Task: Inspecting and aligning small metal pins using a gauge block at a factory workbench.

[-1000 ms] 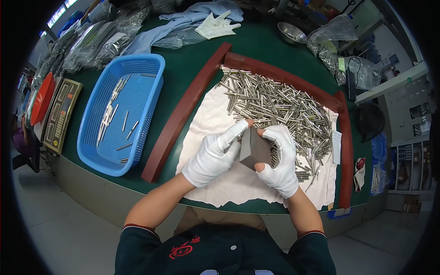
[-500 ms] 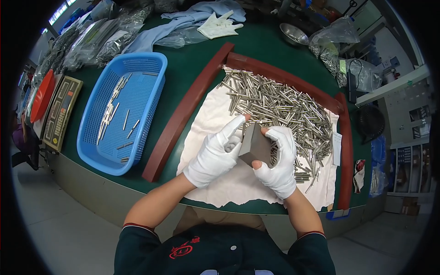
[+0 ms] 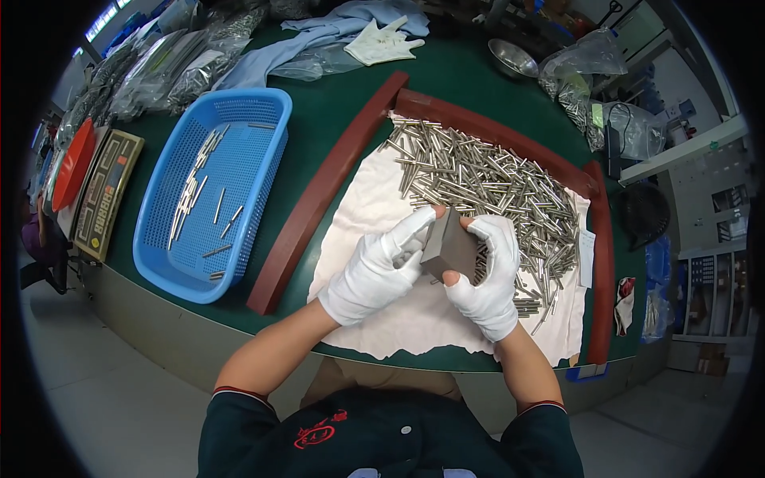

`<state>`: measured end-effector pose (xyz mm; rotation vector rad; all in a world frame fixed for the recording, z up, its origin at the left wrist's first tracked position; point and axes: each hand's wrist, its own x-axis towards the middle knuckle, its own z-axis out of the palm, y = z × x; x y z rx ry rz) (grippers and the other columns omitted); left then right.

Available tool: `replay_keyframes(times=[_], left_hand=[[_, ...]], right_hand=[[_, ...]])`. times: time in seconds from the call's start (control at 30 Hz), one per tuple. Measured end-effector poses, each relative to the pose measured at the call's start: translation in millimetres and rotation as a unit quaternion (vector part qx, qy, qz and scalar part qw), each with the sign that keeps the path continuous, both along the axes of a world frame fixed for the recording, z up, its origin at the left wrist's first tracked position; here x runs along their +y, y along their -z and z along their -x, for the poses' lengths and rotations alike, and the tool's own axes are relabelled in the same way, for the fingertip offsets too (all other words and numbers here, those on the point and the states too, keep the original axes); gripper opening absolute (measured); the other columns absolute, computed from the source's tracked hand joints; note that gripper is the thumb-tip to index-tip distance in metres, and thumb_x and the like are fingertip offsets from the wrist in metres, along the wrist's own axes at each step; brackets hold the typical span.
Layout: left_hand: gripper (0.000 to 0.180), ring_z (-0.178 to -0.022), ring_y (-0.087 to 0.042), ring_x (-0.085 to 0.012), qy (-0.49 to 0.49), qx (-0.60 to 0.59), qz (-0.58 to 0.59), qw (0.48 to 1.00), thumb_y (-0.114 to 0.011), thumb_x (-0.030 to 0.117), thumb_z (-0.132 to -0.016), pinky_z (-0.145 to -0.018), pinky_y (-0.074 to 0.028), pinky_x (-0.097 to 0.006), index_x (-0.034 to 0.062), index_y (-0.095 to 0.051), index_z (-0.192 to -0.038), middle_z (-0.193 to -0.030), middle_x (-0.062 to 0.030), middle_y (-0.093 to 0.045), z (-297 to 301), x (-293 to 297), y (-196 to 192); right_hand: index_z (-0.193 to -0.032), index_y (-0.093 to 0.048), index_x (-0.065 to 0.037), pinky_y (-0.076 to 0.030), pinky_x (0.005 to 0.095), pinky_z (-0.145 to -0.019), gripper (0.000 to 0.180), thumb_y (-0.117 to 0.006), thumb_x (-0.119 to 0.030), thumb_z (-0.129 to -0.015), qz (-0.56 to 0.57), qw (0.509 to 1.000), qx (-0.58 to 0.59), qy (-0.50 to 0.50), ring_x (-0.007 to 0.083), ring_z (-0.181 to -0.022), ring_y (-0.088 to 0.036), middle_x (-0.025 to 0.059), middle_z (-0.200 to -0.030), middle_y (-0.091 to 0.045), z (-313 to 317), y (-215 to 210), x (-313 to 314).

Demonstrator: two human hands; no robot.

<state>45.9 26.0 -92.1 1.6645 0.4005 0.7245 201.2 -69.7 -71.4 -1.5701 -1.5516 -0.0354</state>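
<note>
Grey block's (image 3: 451,247) underside — hidden behind gloved fingers (image 3: 478,239).

a round-edged table with a dark green top (image 3: 335,103) carries everything. on it a blue plastic basket (image 3: 263,135) sits to the left, with a flat dark panel (image 3: 107,191) and an orange lid (image 3: 73,163) beyond it near the rim. a red-brown wooden frame (image 3: 319,191) borders a white cloth (image 3: 374,199). at the far edge lie clear plastic bags (image 3: 159,64), a pale blue garment (image 3: 319,32), a spare white glove (image 3: 382,44) and a small metal bowl (image 3: 511,57).
</note>
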Motion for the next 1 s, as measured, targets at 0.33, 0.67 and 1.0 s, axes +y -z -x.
replay_keyframes(times=[0.33,0.67,1.0], left_hand=[[0.063,-0.069,-0.061,-0.0167,0.007,-0.032,-0.032,0.999,-0.048,-0.013,-0.079,-0.070,-0.048,-0.024,0.0108,-0.044,-0.138,-0.095,-0.0134,-0.066,-0.3,-0.8,-3.2],[0.064,-0.070,-0.061,-0.0113,-0.002,-0.039,-0.005,0.999,-0.050,-0.012,-0.080,-0.071,-0.049,-0.023,0.0093,-0.040,-0.140,-0.100,-0.0122,-0.068,0.6,-2.8,2.7],[0.066,-0.075,-0.065,-0.0207,-0.027,-0.016,-0.084,0.996,-0.051,-0.013,-0.079,-0.071,-0.049,-0.024,0.0092,-0.038,-0.139,-0.097,-0.0108,-0.065,0.6,-4.6,1.6]], right_hand=[[-0.105,-0.054,-0.002,-0.042,0.0403,-0.077,0.061,-0.074,-0.045,-0.067,-0.008,1.000,0.010,0.009,0.0297,-0.086,-0.052,0.0133,-0.096,-0.054,0.8,1.4,-2.1],[-0.105,-0.053,-0.001,-0.042,0.0410,-0.078,0.061,-0.073,-0.046,-0.068,-0.007,1.000,0.021,0.016,0.0302,-0.086,-0.051,0.0143,-0.097,-0.054,5.1,3.5,-3.4],[-0.106,-0.053,-0.002,-0.041,0.0405,-0.078,0.063,-0.072,-0.049,-0.069,0.001,0.999,0.011,0.043,0.0296,-0.087,-0.051,0.0140,-0.097,-0.054,4.8,5.8,-2.0]])
